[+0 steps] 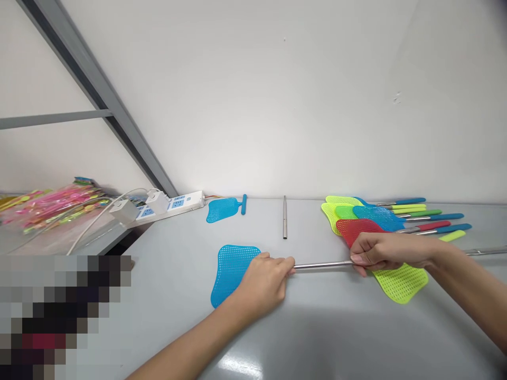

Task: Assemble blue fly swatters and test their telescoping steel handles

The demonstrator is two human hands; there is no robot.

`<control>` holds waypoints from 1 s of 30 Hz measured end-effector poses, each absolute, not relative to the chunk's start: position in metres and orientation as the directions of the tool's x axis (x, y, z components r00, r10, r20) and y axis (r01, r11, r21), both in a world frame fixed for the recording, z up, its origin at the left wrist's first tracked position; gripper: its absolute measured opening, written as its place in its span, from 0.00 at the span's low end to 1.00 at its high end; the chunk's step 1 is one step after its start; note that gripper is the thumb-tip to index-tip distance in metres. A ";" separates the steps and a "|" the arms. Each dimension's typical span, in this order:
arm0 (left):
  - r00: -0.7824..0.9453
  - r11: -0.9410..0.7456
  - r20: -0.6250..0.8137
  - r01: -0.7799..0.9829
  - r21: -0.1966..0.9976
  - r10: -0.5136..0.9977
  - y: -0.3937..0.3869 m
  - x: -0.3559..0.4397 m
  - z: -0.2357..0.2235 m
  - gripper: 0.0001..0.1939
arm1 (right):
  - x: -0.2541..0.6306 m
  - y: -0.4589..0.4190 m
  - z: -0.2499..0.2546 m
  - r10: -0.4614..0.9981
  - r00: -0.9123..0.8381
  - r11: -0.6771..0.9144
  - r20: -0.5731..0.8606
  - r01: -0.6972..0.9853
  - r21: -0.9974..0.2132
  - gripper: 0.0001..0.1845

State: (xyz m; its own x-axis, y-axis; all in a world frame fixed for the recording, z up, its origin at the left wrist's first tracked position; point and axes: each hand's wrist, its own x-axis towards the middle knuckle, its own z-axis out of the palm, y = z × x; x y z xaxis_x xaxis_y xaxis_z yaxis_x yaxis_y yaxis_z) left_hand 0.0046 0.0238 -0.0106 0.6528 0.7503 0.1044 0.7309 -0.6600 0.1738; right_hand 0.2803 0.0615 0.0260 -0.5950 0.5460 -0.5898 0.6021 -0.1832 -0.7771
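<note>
A blue fly swatter (233, 269) lies across the front of the table with its mesh head to the left. My left hand (266, 279) is closed round the neck of it, where head and rod meet. Fingers of my right hand (370, 253) pinch the silver metal rod (322, 265) farther right. More of a metal rod (489, 250) shows beyond my right forearm. Beneath my right hand sits a yellow-green swatter head (402, 285), and a red swatter head (358, 229) is just behind it, partly covered by my fingers.
Several coloured swatters with a blue mesh head (380, 217) among them are piled at the back right. Behind my hands lie a loose metal rod (285, 219) and a detached blue swatter head with handle (224, 209). A power strip (182, 203) and pink packages (59, 206) are at left.
</note>
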 end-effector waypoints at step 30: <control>0.667 -0.670 0.068 0.735 0.106 0.742 0.021 0.009 -0.007 0.08 | 0.262 0.061 0.010 0.379 -0.669 -0.412 -0.640 0.497 -0.764 0.15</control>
